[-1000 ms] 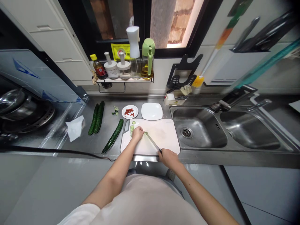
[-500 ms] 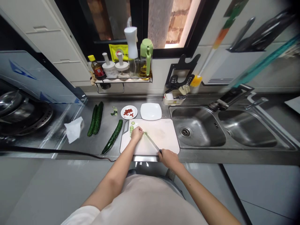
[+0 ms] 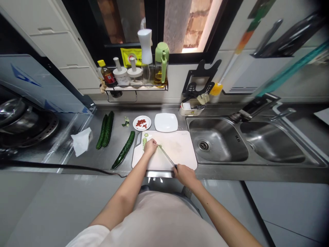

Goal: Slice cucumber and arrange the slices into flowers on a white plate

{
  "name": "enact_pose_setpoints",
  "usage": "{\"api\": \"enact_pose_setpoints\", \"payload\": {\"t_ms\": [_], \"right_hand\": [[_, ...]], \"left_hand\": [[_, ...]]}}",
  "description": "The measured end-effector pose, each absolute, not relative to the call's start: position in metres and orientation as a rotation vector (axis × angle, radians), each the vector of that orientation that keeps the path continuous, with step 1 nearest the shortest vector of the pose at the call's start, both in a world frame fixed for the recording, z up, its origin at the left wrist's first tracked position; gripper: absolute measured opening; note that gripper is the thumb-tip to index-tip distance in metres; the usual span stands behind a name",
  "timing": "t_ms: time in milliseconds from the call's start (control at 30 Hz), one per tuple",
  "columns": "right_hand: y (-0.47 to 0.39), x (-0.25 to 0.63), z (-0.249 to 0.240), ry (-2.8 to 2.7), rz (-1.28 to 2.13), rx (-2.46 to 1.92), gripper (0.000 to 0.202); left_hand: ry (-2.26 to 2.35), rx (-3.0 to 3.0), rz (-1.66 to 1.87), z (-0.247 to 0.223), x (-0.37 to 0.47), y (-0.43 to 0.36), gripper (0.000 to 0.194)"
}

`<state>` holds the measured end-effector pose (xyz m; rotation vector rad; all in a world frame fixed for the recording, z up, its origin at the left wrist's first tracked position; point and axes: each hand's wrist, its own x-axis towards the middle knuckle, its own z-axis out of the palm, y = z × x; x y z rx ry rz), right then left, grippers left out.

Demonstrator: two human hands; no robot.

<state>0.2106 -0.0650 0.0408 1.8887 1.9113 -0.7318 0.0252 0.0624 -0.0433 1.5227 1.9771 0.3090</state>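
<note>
On the pale cutting board (image 3: 180, 154), my right hand (image 3: 185, 174) grips the black handle of a knife (image 3: 167, 155), whose blade points up and left. The blade tip touches a small green cucumber piece (image 3: 159, 146). Beside that piece is my left hand (image 3: 150, 147), its fingers pinched together; what they hold is too small to make out. Cucumber slices (image 3: 144, 140) lie just left of my left hand. A whole cucumber (image 3: 123, 150) rests left of the board. Behind the board are a plate of red pieces (image 3: 136, 127) and a white square plate (image 3: 166, 122).
Two more cucumbers (image 3: 107, 129), cucumber scraps (image 3: 125, 121) and a white tissue (image 3: 81, 141) lie on the left counter. To the right is a double sink (image 3: 218, 144). A rack (image 3: 133, 88) with bottles hangs behind, and a stove with a pot (image 3: 15, 116) stands far left.
The view has shifted very slightly. Both hands and the knife hold almost the same position as before.
</note>
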Motion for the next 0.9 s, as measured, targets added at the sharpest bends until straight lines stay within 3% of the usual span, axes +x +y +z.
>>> {"api": "enact_pose_setpoints", "payload": {"t_ms": [900], "right_hand": [[-0.049,0.221,0.052,1.993,-0.605,1.764,0.040]], "left_hand": [[1.975,1.550,0.312,-0.048,0.024,0.063,0.011]]}}
